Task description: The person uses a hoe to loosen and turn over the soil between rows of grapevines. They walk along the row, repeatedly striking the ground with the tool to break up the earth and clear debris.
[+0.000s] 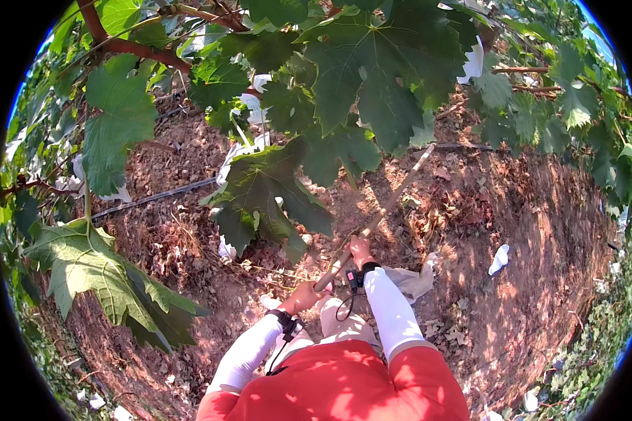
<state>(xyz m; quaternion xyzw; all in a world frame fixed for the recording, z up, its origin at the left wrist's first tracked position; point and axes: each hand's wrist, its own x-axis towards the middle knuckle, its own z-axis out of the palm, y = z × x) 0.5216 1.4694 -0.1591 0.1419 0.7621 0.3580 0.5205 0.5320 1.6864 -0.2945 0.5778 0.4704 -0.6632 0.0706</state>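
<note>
A long wooden pole [395, 196] slants from near my legs up and to the right. My left hand [301, 298] is closed around its lower end. Further up the shaft, my right hand [361, 249] grips the same pole. The pole's far end passes close below the hanging grape leaves, over the soil; whether it touches the ground I cannot tell. Beside my right wrist, a pale translucent plastic sheet [412, 279] lies on the ground. A large grape leaf [274, 189] hangs just ahead of my hands.
Grapevine leaves [374, 58] and a brown vine branch [142, 50] overhang the front. A dark irrigation hose [155, 197] crosses the soil at left. White paper scraps [499, 259] lie around on dry, leaf-strewn ground [526, 221]. Another leaf [100, 273] hangs low at left.
</note>
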